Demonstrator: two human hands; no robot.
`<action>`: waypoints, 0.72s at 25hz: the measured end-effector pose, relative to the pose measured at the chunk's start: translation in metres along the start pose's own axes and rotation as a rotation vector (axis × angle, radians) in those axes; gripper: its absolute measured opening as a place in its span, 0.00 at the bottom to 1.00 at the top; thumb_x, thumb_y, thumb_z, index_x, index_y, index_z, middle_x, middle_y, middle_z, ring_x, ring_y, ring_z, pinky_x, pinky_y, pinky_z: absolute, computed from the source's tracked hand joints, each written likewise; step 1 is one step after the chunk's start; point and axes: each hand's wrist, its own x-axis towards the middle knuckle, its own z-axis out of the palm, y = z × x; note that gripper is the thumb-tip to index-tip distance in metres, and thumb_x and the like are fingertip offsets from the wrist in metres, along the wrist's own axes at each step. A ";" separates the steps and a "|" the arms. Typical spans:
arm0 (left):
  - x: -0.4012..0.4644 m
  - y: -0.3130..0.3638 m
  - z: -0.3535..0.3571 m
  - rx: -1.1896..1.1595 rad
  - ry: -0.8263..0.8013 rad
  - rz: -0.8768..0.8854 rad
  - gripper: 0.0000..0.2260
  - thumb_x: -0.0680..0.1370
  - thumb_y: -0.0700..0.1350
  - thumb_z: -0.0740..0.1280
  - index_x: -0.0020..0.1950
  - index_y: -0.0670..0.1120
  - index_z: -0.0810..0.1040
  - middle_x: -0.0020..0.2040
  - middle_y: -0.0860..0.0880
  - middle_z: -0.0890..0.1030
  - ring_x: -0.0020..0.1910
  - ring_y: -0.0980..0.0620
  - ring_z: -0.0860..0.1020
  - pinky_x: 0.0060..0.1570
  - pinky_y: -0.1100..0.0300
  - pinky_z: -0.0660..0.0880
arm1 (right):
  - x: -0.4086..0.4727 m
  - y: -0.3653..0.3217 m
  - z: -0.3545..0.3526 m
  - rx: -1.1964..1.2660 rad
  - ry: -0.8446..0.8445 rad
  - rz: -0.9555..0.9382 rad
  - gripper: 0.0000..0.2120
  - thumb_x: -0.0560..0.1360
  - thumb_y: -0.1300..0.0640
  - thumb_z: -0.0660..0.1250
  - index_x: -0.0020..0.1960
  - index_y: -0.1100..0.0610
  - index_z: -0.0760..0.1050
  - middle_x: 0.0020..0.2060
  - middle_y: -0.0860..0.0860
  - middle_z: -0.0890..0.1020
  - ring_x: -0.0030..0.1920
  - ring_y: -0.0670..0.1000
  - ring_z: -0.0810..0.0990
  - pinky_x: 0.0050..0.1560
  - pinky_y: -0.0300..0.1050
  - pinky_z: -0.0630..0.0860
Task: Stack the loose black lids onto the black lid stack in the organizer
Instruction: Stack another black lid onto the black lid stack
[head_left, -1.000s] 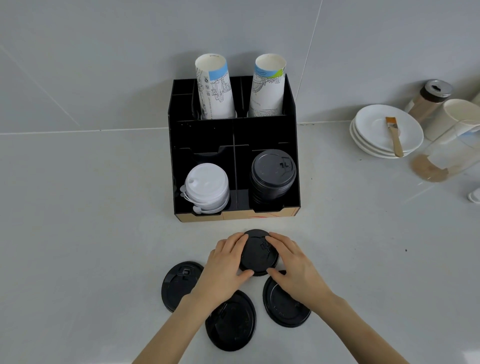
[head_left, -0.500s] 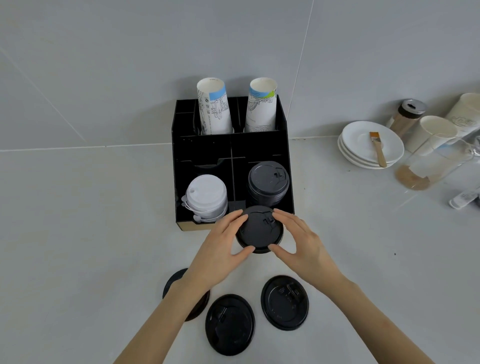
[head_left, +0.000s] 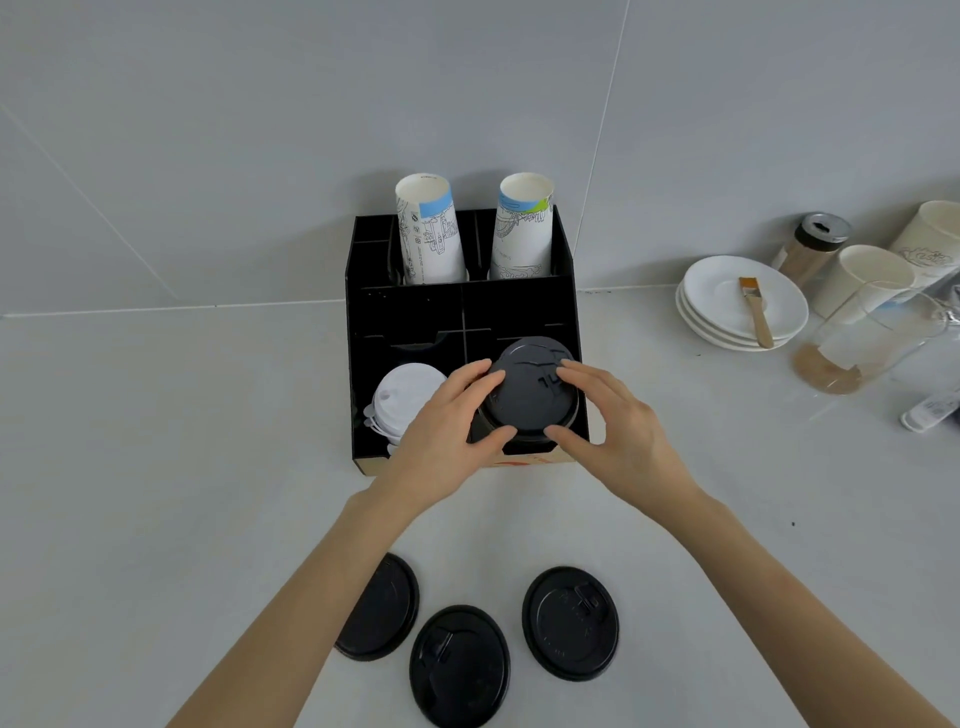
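Nearest the front edge of the grey counter (head_left: 156, 467), three loose black lids lie flat in a shallow arc. The left lid (head_left: 387, 608) is partly hidden under the person's left forearm, the middle lid (head_left: 460, 666) sits closest to the front edge, and the right lid (head_left: 570, 622) lies just beside it. All three are untouched and well apart from both hands.

Farther back, two bare hands reach forward, palms facing each other. The left hand (head_left: 447, 431) and right hand (head_left: 618, 431) together pinch a fourth black lid (head_left: 532, 392) by its rim, thumbs at the near side and fingers at the far side. Both hands are closed on this held lid, sharing it about evenly.

The key relation: the held lid is level, drinking side up, and sits directly over the black lid stack (head_left: 511, 439) in the front right compartment of the black organizer (head_left: 410, 312). Only a dark sliver of the stack shows beneath it, so I cannot tell whether lid and stack are touching. Seating it likely needs only a straight downward press.

White lids (head_left: 402, 397) fill the front left compartment. Two paper cups (head_left: 430, 231) stand at the organizer's back, against the wall. Toward the counter's far right edge are stacked saucers (head_left: 727, 306) with a small brush (head_left: 754, 312).
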 end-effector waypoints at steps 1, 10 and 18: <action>0.006 0.000 -0.001 0.012 0.003 0.003 0.24 0.74 0.47 0.65 0.69 0.47 0.62 0.72 0.50 0.61 0.71 0.54 0.60 0.63 0.70 0.53 | 0.005 0.000 -0.002 -0.004 0.006 0.001 0.25 0.71 0.59 0.68 0.65 0.56 0.65 0.67 0.51 0.70 0.67 0.50 0.67 0.66 0.38 0.60; 0.051 -0.002 0.004 0.124 -0.100 -0.012 0.28 0.74 0.48 0.65 0.70 0.44 0.57 0.75 0.47 0.57 0.72 0.47 0.54 0.71 0.53 0.53 | 0.038 0.012 0.002 -0.037 0.027 0.108 0.25 0.70 0.58 0.69 0.65 0.57 0.65 0.64 0.54 0.70 0.62 0.54 0.70 0.60 0.38 0.64; 0.063 -0.008 0.019 0.111 -0.153 -0.069 0.29 0.74 0.47 0.65 0.70 0.43 0.57 0.74 0.44 0.56 0.72 0.45 0.55 0.71 0.54 0.55 | 0.043 0.022 0.016 -0.092 0.031 0.178 0.26 0.70 0.57 0.69 0.65 0.59 0.65 0.62 0.57 0.69 0.63 0.56 0.68 0.61 0.49 0.70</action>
